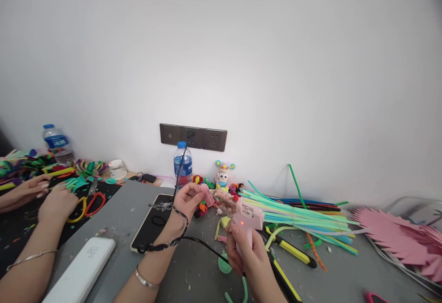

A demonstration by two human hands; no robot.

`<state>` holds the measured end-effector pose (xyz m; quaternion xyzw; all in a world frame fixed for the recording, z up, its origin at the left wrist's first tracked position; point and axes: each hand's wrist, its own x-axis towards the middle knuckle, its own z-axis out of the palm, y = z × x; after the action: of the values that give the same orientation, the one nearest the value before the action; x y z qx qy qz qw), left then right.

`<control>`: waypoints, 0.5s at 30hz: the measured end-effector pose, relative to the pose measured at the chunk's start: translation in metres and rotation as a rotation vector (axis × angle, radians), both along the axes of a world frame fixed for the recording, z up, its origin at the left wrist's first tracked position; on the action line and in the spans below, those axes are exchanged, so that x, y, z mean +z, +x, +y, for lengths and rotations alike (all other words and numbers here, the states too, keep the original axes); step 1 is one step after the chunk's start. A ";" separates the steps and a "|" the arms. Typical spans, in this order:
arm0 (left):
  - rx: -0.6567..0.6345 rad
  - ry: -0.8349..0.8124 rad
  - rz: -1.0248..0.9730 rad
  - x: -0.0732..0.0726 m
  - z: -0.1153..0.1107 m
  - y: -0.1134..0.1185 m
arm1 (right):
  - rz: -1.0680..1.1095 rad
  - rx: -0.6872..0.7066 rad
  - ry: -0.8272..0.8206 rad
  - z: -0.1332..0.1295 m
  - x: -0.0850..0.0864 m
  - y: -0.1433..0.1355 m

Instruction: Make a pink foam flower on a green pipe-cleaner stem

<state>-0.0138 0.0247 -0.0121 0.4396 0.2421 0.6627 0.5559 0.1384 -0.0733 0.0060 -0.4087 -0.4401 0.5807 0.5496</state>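
My left hand (188,200) pinches a small pink fuzzy piece (206,195) between thumb and fingers. In my right hand (247,252) is a pale pink glue gun (249,215) with a glowing red light, its front pointing left toward the pink piece. Stringy, brownish residue covers the gun's front end, which is close to the pink piece; whether they touch is unclear. A black cord (203,244) runs from the gun's handle past my left wrist. Just behind stands a small figurine (223,177) with big eyes.
A phone (147,234) and a white power bank (83,270) lie at left. Behind is a water bottle (183,167). Pipe cleaners (300,218), yellow-black pliers (293,251) and pink paper (397,238) are at right. Another person's hands (57,201) work near scissors (94,201) at far left.
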 end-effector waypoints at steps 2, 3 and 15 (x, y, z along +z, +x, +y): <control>-0.002 0.004 -0.004 0.002 -0.001 0.001 | -0.006 -0.009 -0.017 -0.001 0.001 -0.001; -0.003 0.007 -0.007 0.004 -0.001 0.001 | -0.004 -0.012 -0.026 -0.001 0.001 -0.001; -0.060 0.082 0.012 0.004 -0.001 0.003 | -0.009 -0.007 -0.043 -0.001 -0.003 0.001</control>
<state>-0.0111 0.0233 -0.0082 0.4728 0.2047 0.6524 0.5558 0.1390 -0.0745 0.0034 -0.4246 -0.4284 0.5865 0.5406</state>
